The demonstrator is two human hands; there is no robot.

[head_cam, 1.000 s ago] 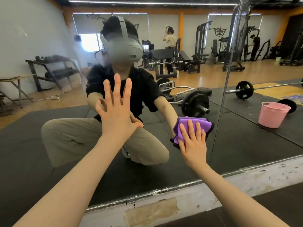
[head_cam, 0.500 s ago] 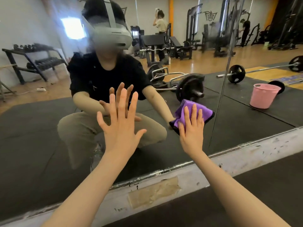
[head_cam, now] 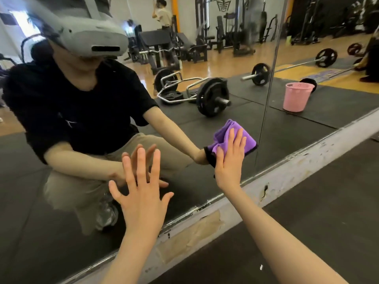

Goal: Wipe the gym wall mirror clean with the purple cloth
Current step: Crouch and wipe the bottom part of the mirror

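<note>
The wall mirror point(head_cam: 205, 132) fills most of the view and reflects me crouching in front of it. My right hand point(head_cam: 229, 160) lies flat, fingers up, pressing the purple cloth point(head_cam: 222, 138) against the glass low down, just left of the vertical seam point(head_cam: 266, 103) between two mirror panels. The cloth is bunched, with a dark edge showing below my palm. My left hand point(head_cam: 141, 191) is spread open flat on the glass further left and lower, holding nothing.
A scuffed white base strip point(head_cam: 287, 177) runs under the mirror, with a tape patch point(head_cam: 190, 238). Black rubber floor mat point(head_cam: 307, 222) lies below it. Reflected in the glass: a pink bucket point(head_cam: 297, 97), barbells point(head_cam: 211, 97), gym machines and a person far back.
My head has moved closer and lower, and the view has tilted. The right hand and cloth have shifted slightly along the glass toward the seam. The left hand stays flat on the mirror.
</note>
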